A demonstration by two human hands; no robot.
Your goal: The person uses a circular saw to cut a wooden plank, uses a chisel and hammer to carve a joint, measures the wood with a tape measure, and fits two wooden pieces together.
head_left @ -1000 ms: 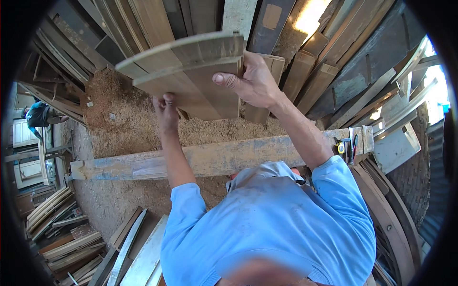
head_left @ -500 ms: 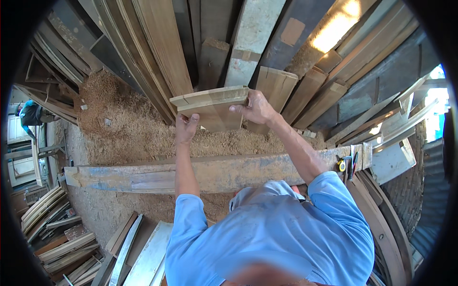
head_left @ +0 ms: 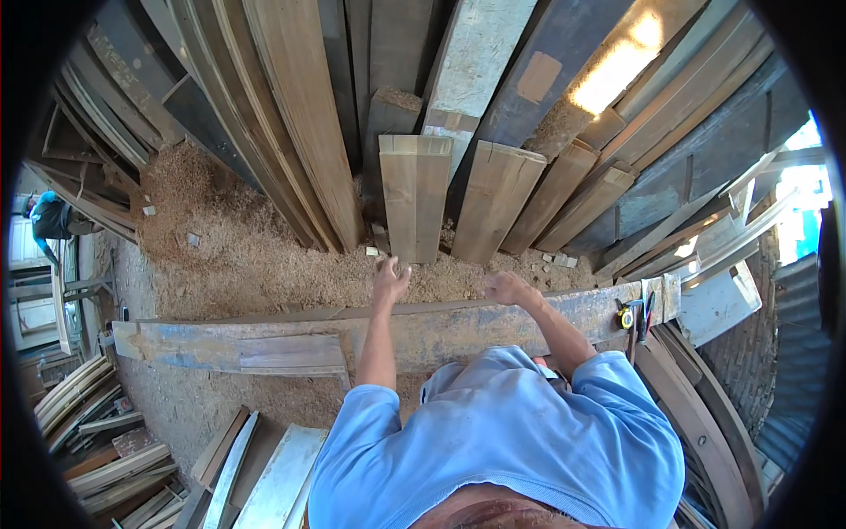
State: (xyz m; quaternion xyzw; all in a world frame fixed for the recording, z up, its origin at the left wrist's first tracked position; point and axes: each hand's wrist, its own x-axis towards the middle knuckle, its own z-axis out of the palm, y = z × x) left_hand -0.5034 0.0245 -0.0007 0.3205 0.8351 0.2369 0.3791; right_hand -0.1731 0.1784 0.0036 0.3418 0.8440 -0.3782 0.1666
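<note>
Left hand (head_left: 390, 282): fingers parted, just below smooth, rectangular wooden board (head_left: 414, 198). Right hand (head_left: 513, 289): loosely curled, grip cannot be determined, near worn plank tabletop (head_left: 449, 333).

Your shirt (head_left: 511, 428) was light blue, faintly smudged darker. The wooden panel (head_left: 414, 203) before you showed brown lengthwise strips and a paler band at its top. Your desk (head_left: 449, 333) was dusty brown, blotched blue-grey; the sawdust (head_left: 247, 260) was tan, the tape measure (head_left: 625, 317) yellow and black, one plank (head_left: 480, 53) mottled whitish, another (head_left: 568, 40) slate-blue with a light-brown rectangular patch.
</note>
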